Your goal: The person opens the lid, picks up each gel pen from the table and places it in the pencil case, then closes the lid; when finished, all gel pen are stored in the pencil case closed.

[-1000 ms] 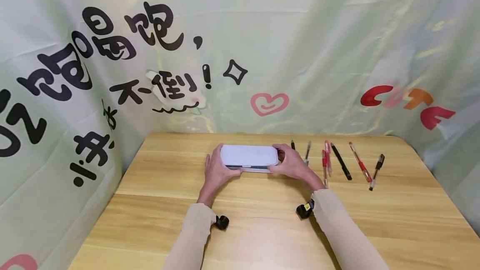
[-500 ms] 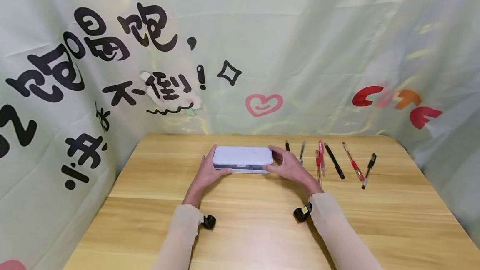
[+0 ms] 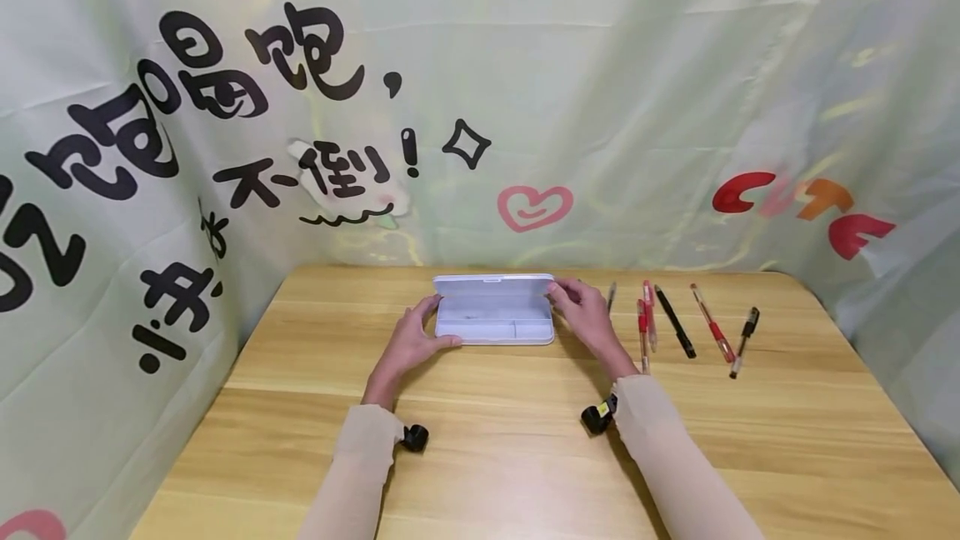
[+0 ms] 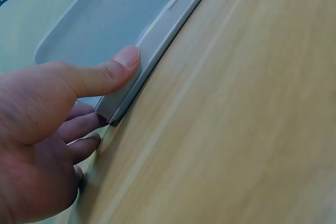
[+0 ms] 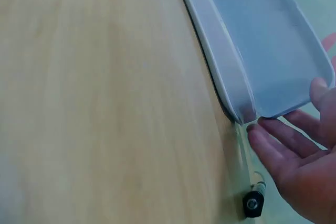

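Observation:
A pale lavender pencil case (image 3: 480, 332) lies near the back of the table with its lid (image 3: 491, 297) raised and tilted back. Inside, a low divider and a small cross wall part the bare interior. My left hand (image 3: 411, 346) grips the case's left end; in the left wrist view its thumb (image 4: 121, 66) presses the front wall while the fingers curl behind the end. At the lid's right edge, my right hand (image 3: 588, 319) pinches the rim. The right wrist view shows the thumb (image 5: 318, 93) on the lid's inner face and fingers behind it.
Several pens lie right of the case, including a grey pen (image 3: 612, 297), a red pen (image 3: 642, 327), a black pen (image 3: 675, 322) and a black-capped clear pen (image 3: 744, 342). A printed cloth (image 3: 637, 107) hangs behind the wooden table (image 3: 510, 457).
The lid has swung up and back from lying over the case, baring the inside. My right hand has moved from the case's right end up to the lid's edge; my left keeps its grip.

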`<control>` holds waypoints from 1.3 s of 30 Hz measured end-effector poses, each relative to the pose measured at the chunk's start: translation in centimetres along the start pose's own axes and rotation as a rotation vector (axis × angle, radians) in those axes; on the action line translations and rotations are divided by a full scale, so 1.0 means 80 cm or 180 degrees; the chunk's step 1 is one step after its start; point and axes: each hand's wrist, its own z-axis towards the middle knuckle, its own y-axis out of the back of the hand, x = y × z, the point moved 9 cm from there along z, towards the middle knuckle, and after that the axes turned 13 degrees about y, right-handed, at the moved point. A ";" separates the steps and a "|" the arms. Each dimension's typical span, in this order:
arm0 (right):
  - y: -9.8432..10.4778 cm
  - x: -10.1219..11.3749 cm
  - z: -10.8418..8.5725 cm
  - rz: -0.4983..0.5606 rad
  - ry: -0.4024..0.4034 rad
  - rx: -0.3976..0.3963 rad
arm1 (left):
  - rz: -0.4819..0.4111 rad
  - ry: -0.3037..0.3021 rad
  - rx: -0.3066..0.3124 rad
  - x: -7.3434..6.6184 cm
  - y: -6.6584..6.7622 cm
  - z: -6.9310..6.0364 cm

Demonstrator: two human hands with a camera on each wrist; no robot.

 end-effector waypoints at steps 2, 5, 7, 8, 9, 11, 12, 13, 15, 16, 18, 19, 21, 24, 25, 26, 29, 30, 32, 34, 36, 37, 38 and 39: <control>0.000 -0.002 0.003 0.0115 -0.0043 -0.0122 | -0.0031 0.0057 -0.0004 0.003 0.002 0.000; -0.001 -0.003 0.006 0.0270 -0.0088 -0.0236 | 0.0053 0.0018 0.0006 0.004 0.003 0.000; -0.003 -0.003 0.007 0.0366 -0.0071 -0.0229 | 0.0162 -0.0001 -0.0009 0.004 0.005 0.001; -0.004 -0.003 0.007 0.0369 -0.0046 -0.0193 | 0.0214 -0.0004 -0.0012 0.005 0.006 0.001; -0.006 -0.003 0.007 0.0367 -0.0020 -0.0146 | 0.0258 -0.0006 -0.0012 0.006 0.007 0.001; -0.009 -0.005 0.007 0.0330 0.0026 -0.0043 | 0.0289 0.0015 0.0017 0.008 0.007 0.002; -0.010 -0.005 0.006 0.0274 0.0058 0.0016 | 0.0293 0.0011 0.0033 0.009 0.007 0.001; -0.012 -0.006 0.005 0.0213 0.0077 0.0071 | 0.0287 0.0001 0.0058 0.009 0.006 0.001; -0.015 -0.007 0.004 0.0073 0.0117 0.0180 | 0.0264 -0.0026 0.0100 0.008 0.005 0.001; -0.016 -0.006 0.003 0.0041 0.0141 0.0227 | 0.0251 -0.0041 0.0118 0.008 0.005 0.001; -0.021 -0.004 0.002 -0.0025 0.0192 0.0332 | 0.0221 -0.0052 0.0126 0.007 0.005 -0.001; -0.023 -0.003 0.002 -0.0056 0.0204 0.0383 | 0.0206 -0.0047 0.0130 0.008 0.006 -0.001; -0.029 -0.001 0.002 -0.0106 0.0218 0.0493 | 0.0188 -0.0003 0.0135 0.012 0.007 -0.003; -0.035 -0.004 0.001 -0.0118 0.0106 0.0597 | 0.0163 0.0060 0.0159 0.017 0.009 -0.007; -0.036 -0.006 0.000 -0.0113 0.0043 0.0624 | 0.0168 0.0071 0.0166 0.019 0.010 -0.008; -0.037 -0.009 0.000 -0.0110 -0.0019 0.0653 | 0.0174 0.0083 0.0177 0.021 0.011 -0.009; -0.039 -0.013 -0.002 -0.0097 -0.0160 0.0707 | 0.0194 0.0076 0.0206 0.023 0.011 -0.011; -0.039 -0.013 -0.002 -0.0087 -0.0186 0.0721 | 0.0211 0.0072 0.0214 0.024 0.011 -0.010; -0.037 -0.012 -0.003 -0.0101 -0.0198 0.0735 | 0.0247 0.0055 0.0221 0.023 0.010 -0.009; -0.034 -0.010 -0.002 -0.0123 -0.0158 0.0724 | 0.0276 0.0033 0.0214 0.022 0.009 -0.006; -0.030 -0.008 -0.002 -0.0165 -0.0105 0.0706 | 0.0305 0.0029 0.0210 0.020 0.008 -0.003; -0.028 -0.007 -0.002 -0.0194 -0.0061 0.0705 | 0.0309 0.0017 0.0208 0.019 0.008 -0.002; -0.026 -0.006 -0.003 -0.0217 -0.0017 0.0708 | 0.0313 0.0012 0.0208 0.017 0.007 -0.001; -0.024 -0.005 -0.003 -0.0225 0.0020 0.0704 | 0.0316 0.0014 0.0208 0.016 0.006 0.000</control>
